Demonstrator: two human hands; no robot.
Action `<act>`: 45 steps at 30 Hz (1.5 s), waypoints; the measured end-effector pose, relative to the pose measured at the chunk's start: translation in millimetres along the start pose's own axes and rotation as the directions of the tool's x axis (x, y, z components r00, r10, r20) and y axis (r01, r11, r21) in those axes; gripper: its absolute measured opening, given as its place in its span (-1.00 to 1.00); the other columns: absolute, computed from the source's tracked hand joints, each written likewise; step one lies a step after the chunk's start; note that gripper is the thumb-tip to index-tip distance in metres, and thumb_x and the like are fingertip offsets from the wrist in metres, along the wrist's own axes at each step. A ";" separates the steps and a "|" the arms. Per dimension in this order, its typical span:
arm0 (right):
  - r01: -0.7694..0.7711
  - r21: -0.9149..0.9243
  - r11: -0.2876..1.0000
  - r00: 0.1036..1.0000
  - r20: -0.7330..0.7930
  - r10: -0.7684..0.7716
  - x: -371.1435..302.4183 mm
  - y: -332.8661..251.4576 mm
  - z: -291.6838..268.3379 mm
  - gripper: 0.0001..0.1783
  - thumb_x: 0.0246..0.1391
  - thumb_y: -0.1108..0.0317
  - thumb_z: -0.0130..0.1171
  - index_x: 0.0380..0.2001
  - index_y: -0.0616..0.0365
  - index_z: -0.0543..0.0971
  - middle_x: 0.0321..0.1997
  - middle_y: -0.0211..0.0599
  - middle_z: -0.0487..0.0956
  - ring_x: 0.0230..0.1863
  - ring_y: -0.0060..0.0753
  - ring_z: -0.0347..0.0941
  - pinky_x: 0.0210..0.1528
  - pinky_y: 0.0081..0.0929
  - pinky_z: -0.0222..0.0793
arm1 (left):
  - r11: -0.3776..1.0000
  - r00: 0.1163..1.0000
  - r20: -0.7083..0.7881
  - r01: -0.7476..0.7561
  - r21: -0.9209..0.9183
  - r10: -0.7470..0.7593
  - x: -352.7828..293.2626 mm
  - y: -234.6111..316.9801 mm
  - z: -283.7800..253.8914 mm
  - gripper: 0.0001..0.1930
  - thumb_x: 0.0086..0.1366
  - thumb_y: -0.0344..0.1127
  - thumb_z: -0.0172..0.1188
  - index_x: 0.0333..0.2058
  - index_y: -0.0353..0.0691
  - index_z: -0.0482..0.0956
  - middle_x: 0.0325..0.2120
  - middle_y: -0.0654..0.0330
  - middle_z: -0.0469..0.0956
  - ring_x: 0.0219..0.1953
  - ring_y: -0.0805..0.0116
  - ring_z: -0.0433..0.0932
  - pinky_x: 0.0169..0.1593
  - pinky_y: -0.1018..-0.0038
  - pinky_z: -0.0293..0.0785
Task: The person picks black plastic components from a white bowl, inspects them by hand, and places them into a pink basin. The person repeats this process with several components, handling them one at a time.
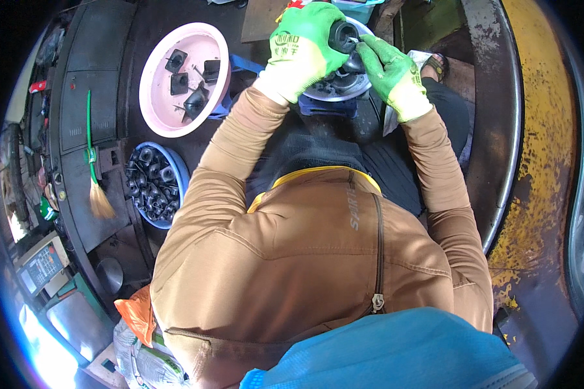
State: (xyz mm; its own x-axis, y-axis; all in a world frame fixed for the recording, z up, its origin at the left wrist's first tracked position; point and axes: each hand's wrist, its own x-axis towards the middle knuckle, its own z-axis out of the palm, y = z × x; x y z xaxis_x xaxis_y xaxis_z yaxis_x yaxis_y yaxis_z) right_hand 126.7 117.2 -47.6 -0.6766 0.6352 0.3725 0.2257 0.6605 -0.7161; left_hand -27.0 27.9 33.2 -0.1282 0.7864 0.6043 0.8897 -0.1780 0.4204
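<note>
Through the head view I am watching the left hand (pixel 310 40) wrapping its gloved fingers firmly around a black cup-shaped part (pixel 341 34), and I am reading that full grip as a way of steadying the piece while its round opening is facing the other hand. The right hand (pixel 388 66) is coming in from the opposite side with thumb and fingers half curled, its fingertips meeting the mouth of the part; I cannot tell whether they are pinching something small there or only touching the edge. Both hands are working directly above a pale basin (pixel 365 88), probably so that anything slipping loose is landing among the dark pieces lying inside it. That basin is resting on a blue stool (pixel 331 109), which I am judging to be raising it within easy reach of a seated person. To the left, a pink basin (pixel 150 81) is holding a few black parts spread well apart, while below it a blue basin (pixel 182 170) is carrying a dense heap of similar ones; I am taking the separate containers as sorting the pieces into groups, all sitting near the left arm.
</note>
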 end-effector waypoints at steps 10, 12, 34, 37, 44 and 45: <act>-0.272 0.241 0.932 0.960 -0.003 0.281 1.6 2.4 18.7 -0.62 0.20 0.09 0.02 -0.09 0.10 0.57 -0.15 -0.08 0.61 -0.12 0.01 0.53 -0.08 -0.22 0.42 | 0.976 0.994 -0.085 0.091 0.198 -0.076 -8.8 -2.0 24.6 -0.59 -0.14 -0.36 0.30 -0.20 -0.19 0.55 -0.25 0.07 0.56 -0.21 0.01 0.52 -0.14 0.22 0.46; -0.319 0.365 0.874 0.943 0.035 0.330 2.1 -4.1 21.0 -0.65 0.21 0.12 0.03 -0.10 0.12 0.57 -0.22 -0.15 0.62 -0.20 -0.13 0.54 -0.14 -0.30 0.42 | 0.957 0.992 -0.110 0.092 0.276 -0.063 -11.7 -6.1 30.0 -0.47 -0.30 -0.33 0.40 -0.19 -0.15 0.58 -0.19 0.19 0.56 -0.24 0.15 0.51 -0.13 0.31 0.44; -0.143 0.444 0.885 0.988 0.012 0.153 13.2 -1.5 -4.6 -0.64 0.15 0.22 0.18 -0.02 0.13 0.56 -0.03 -0.18 0.59 0.00 -0.29 0.51 0.03 -0.44 0.40 | -0.271 0.883 0.191 0.076 -0.960 -0.428 -35.0 -18.5 36.9 -0.43 0.37 0.05 0.02 0.19 -0.18 0.20 0.05 0.15 0.42 0.05 0.24 0.46 0.15 0.29 0.40; -0.066 0.368 0.928 0.996 -0.033 0.084 10.4 -0.7 -6.1 -0.66 0.16 0.22 0.16 -0.03 0.09 0.56 -0.03 -0.19 0.59 0.00 -0.26 0.52 0.04 -0.43 0.40 | 0.212 0.864 0.213 0.338 -0.917 -0.456 -39.9 -19.7 33.3 -0.44 0.39 0.09 -0.08 0.17 -0.20 0.25 0.07 0.10 0.42 0.10 0.24 0.43 0.19 0.26 0.36; 0.282 0.005 0.959 0.955 0.089 -0.282 8.9 12.4 -17.3 -0.55 0.05 0.26 0.16 0.07 -0.09 0.51 0.14 -0.44 0.48 0.01 -0.27 0.52 -0.01 -0.35 0.52 | 0.031 0.857 0.380 0.416 -0.909 -0.349 -51.1 -14.4 33.0 -0.39 0.32 0.16 -0.07 0.12 -0.24 0.32 0.04 -0.03 0.43 0.06 -0.05 0.46 0.04 -0.16 0.44; 0.434 -0.110 0.894 0.900 0.086 -0.426 9.9 14.2 -17.7 -0.54 0.03 0.27 0.16 0.07 -0.11 0.51 0.16 -0.44 0.47 0.01 -0.27 0.52 -0.01 -0.34 0.52 | 0.109 0.843 0.387 0.454 -0.884 -0.373 -50.9 -15.3 32.6 -0.29 0.25 0.28 -0.09 0.14 -0.21 0.31 0.05 -0.05 0.42 0.07 -0.10 0.44 0.02 -0.22 0.42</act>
State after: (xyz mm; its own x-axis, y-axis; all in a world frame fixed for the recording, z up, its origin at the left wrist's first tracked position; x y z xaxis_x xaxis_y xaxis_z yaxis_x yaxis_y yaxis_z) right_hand 135.6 140.0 -43.6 -0.7658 0.2560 0.5899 -0.0144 0.9103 -0.4136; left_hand -19.8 9.9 -26.1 -0.2705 0.9585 0.0906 -0.3488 -0.1853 0.9187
